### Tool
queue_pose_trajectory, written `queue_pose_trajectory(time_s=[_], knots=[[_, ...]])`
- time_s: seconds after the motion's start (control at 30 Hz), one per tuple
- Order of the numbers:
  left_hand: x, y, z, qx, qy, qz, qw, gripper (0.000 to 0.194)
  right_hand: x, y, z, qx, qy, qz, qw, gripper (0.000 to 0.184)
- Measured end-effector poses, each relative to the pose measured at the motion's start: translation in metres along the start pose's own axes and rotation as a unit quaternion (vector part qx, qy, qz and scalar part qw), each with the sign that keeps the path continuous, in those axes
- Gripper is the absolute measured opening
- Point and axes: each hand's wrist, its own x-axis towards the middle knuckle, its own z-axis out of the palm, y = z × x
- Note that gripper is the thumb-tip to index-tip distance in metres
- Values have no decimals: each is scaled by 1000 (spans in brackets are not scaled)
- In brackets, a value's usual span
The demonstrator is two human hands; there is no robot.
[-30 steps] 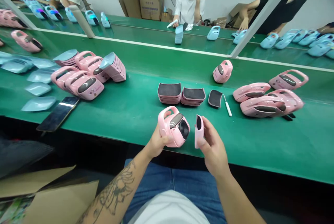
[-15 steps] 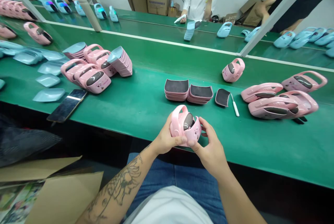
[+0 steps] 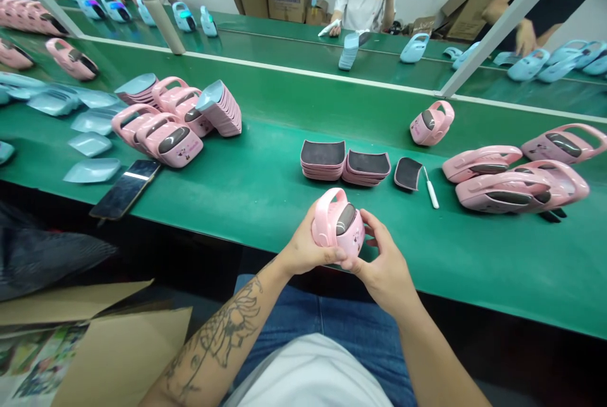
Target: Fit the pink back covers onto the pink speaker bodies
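Both my hands grip one pink plastic device with a handle (image 3: pixel 336 225) over the near edge of the green belt (image 3: pixel 246 195). My left hand (image 3: pixel 303 250) wraps its left side and underside. From the right, my right hand (image 3: pixel 379 261) presses a pink front cover against the device, fingers curled round it. The cover sits flush on the device's front. Two stacks of pink covers with dark pads (image 3: pixel 345 165) lie just beyond, with a single cover (image 3: pixel 408 173) and a small white tool (image 3: pixel 431 188) to their right.
Finished pink devices (image 3: pixel 516 176) lie at the right, one more (image 3: pixel 432 124) farther back, others with cover stacks (image 3: pixel 173 119) at the left. Blue parts (image 3: pixel 90 145) and a phone (image 3: pixel 124 188) lie far left. A cardboard box (image 3: pixel 95 344) sits by my left knee. Other people work across the belts.
A second ago my right hand held the pink cover apart from the device. It has since brought the cover onto the device's front, and both hands now press them together.
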Motion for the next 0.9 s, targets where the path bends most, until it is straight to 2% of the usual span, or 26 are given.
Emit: queue_pose_trajectory(time_s=[0.17,0.33,0.43,0.57,0.63,0.8,0.9], knots=[[3,2,-1,2,-19,-7,1000,105,1,4,2,-30,3,-21,999,99],[5,0,-5,-12,-34,10,999,99,2,-1,-8,-130,-31,-96,986,98],[7,-4,-9,-58,-32,15,998,90,8,-7,-21,-202,-69,-184,959,93],[8,-7,-14,-126,-20,-11,992,83,23,-17,-35,-251,-109,-341,900,69],[8,-5,-14,-143,-21,-20,989,80,31,-24,-37,-266,-121,-391,873,64],[8,4,-10,-164,-56,-25,985,74,41,-40,-37,-286,-156,-434,840,60],[7,6,-9,-172,-38,-21,984,69,41,-45,-37,-296,-162,-438,833,57]])
